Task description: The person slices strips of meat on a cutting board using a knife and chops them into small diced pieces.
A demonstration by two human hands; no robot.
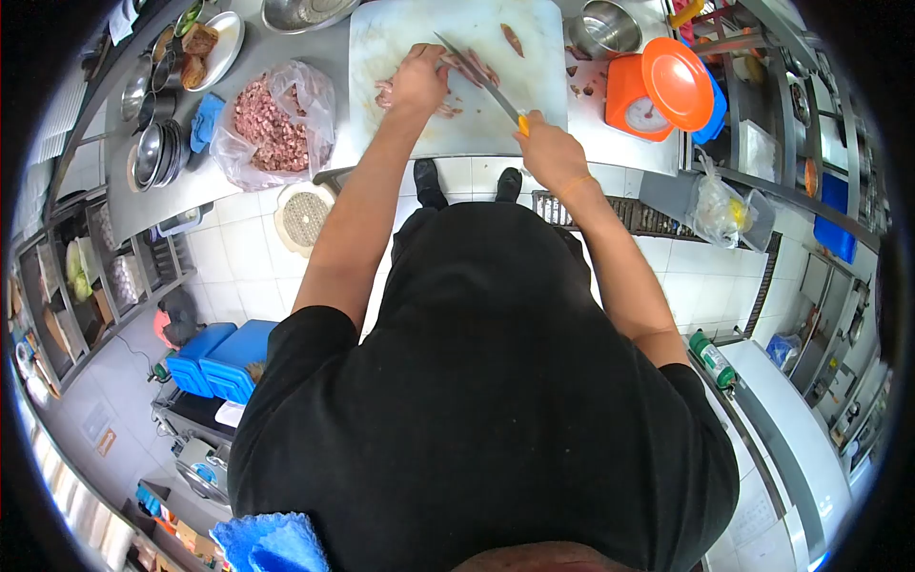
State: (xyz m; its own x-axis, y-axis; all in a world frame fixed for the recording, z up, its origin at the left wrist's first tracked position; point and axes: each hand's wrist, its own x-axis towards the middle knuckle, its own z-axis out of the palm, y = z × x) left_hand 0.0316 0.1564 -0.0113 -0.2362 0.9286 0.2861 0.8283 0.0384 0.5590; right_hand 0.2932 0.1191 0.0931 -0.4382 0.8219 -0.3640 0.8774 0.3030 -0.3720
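Observation:
A white cutting board point(381, 38) lies on the metal counter, with strips of raw meat point(481, 67) and smaller scraps on it. My left hand point(419, 80) rests on the meat with its fingers bent and pressed down. The yellow handle of a knife point(488, 84) is in my right hand point(551, 153); its blade points up and left, over the meat beside my left fingertips. One separate brown-red piece point(513, 40) lies near the board's top right.
On the left are a plastic bag of chopped meat point(272, 124), a blue cloth point(206, 122), stacked bowls point(162, 153) and a white plate point(227, 48). At right stand an orange scale point(640, 100) and a metal bowl point(608, 29).

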